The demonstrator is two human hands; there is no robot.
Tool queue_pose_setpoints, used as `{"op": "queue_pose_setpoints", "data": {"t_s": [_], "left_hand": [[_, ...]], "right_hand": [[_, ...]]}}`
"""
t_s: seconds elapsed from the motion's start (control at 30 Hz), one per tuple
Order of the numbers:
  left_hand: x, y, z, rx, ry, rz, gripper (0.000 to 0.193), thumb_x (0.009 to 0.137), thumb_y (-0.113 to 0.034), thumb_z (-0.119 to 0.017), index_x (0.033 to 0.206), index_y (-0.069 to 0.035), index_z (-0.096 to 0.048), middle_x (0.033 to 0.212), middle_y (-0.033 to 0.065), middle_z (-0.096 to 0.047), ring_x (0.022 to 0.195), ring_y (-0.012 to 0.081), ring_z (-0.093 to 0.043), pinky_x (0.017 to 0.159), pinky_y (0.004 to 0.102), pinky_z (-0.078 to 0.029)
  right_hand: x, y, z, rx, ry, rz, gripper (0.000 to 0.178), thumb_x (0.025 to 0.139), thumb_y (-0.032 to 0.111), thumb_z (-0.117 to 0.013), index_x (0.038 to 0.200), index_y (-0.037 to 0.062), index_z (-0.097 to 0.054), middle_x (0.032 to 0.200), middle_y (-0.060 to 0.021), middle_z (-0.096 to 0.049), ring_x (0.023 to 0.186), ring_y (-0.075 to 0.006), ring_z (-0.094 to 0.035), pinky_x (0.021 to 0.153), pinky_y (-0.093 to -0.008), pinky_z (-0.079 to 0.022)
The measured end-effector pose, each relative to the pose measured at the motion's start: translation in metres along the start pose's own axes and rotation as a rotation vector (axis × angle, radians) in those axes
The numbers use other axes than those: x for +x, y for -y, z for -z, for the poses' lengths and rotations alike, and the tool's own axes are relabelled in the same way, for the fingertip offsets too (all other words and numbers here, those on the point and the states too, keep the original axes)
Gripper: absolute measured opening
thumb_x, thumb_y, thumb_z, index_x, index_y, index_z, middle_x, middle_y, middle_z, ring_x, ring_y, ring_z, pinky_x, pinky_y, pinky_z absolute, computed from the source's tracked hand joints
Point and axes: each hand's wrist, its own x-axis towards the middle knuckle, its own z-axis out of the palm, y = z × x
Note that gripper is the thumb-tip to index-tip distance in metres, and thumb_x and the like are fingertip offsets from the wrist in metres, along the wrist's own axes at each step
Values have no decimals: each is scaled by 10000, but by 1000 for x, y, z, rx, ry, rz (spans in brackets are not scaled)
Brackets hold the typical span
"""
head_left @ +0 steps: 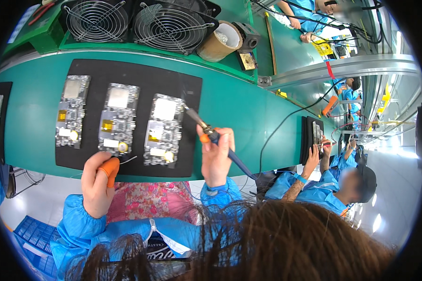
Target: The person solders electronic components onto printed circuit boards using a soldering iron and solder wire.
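My left hand (pixel 95 180), an orange finger cot on one finger, is closed on a thin silvery solder wire (pixel 129 160) at the mat's front edge. Its fingertips are just below the middle circuit board (pixel 117 119). My right hand (pixel 215 161) grips a soldering iron (pixel 239 163) with a dark blue handle; a bit of orange shows at one finger. The iron's tip points up and left, beside the upper right corner of the right circuit board (pixel 164 130). A left circuit board (pixel 71 112) lies in the same row on the black mat (pixel 185 159).
Behind the green bench (pixel 241 117) stand two fans with wire guards (pixel 170 28), a brown cardboard tub (pixel 220 41) and a soldering-iron stand (pixel 246 60). A black cable (pixel 286 117) crosses the bench at right. A co-worker (pixel 333 185) handles boards on another mat.
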Motion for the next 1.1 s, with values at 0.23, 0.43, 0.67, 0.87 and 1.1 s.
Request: {"op": "queue_pose_setpoints", "data": {"t_s": [0.23, 0.43, 0.67, 0.87, 1.1], "left_hand": [[3, -7, -13, -11, -51, 35, 260, 641, 54, -765, 866, 20, -639, 955, 110, -597, 798, 274, -589, 637, 340, -487], [-1, 2, -8, 119, 69, -181, 267, 597, -23, -798, 810, -18, -636, 901, 64, -604, 708, 226, -554, 591, 325, -415], [-3, 0, -12, 162, 98, -194, 251, 609, -16, -792, 808, -13, -639, 898, 64, -602, 726, 224, -557, 614, 333, -408], [-3, -2, -11, 152, 116, -203, 247, 607, -6, -789, 800, -1, -635, 901, 71, -603, 729, 221, -565, 607, 334, -407], [-3, -3, -13, 170, 151, -197, 242, 598, 7, -782, 782, 11, -625, 907, 74, -605, 737, 220, -568, 612, 330, -413]], "right_hand": [[2, -7, -17, -124, 241, 51, 166, 911, 158, -590, 936, 25, -494, 804, -90, -582, 681, -109, -503, 643, -248, -410], [4, 15, 11, -380, 476, 288, 156, 847, 109, -568, 747, -2, -522, 637, -107, -550, 552, -163, -495, 495, -296, -368], [0, 21, 14, -509, 676, 392, 133, 799, 66, -560, 694, -7, -523, 570, -112, -531, 446, -208, -476, 418, -317, -346], [0, 21, 11, -519, 693, 381, 113, 777, 39, -560, 683, -7, -517, 577, -123, -534, 452, -225, -489, 424, -321, -365], [1, 19, 9, -555, 714, 409, 122, 763, 26, -561, 657, -1, -506, 591, -121, -553, 472, -246, -532, 432, -322, -402]]}}
